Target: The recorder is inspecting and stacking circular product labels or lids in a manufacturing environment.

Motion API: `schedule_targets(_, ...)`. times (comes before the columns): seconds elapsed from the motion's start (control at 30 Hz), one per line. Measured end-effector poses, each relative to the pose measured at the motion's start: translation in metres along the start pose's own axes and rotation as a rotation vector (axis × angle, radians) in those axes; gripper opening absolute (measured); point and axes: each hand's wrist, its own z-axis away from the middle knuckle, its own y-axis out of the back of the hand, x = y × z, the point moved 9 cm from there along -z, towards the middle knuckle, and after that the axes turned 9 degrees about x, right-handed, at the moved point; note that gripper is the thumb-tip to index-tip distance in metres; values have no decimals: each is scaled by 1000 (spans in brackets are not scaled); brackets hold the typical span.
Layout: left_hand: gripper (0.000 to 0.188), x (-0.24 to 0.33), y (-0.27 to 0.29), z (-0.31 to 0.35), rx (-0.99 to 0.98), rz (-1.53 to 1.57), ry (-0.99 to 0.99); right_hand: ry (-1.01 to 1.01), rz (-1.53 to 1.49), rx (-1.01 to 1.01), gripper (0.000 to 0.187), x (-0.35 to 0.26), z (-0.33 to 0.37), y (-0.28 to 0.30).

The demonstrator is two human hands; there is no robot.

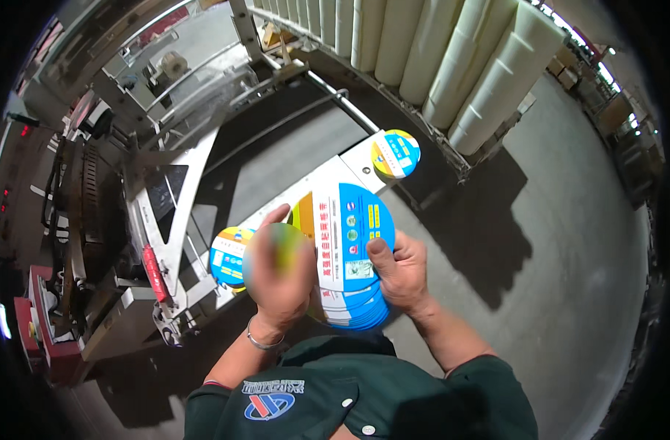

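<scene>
A thick, fanned stack of round printed labels (364, 220), blue, white and yellow, is held in front of my body. My right hand (406, 275) grips its right edge, thumb pressed on the top face and fingers behind. At the stack's left side is my left hand (280, 293), closed about a yellow-green part of the labels; its fingers are partly blurred. Beyond my left hand, another round label pile (229, 257) lies on the machine's pale edge. A further round label pile (397, 154) sits at the far right end of that edge.
A machine with a dark flat bed (276, 158) and metal frame (177, 205) stands ahead and left. Its red-handled part (153, 271) juts out nearby. Tall white rolls (489, 81) stand upright along the back. Grey concrete floor (547, 308) stretches to the right.
</scene>
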Motion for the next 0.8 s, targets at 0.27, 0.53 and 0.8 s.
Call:
schedule_targets(0.27, 49, -93, -89, -28, 69, 14, 73, -287, -130, -15, 35, 38, -64, 98)
schedule_targets(0.53, 49, -157, -105, -63, -25, 82, 315, -557, -409, 72, 43, 137, -98, 121)
schedule_targets(0.8, 52, -172, -108, -62, 70, 196, 298, -666, -820, -22, 58, 138, -97, 88)
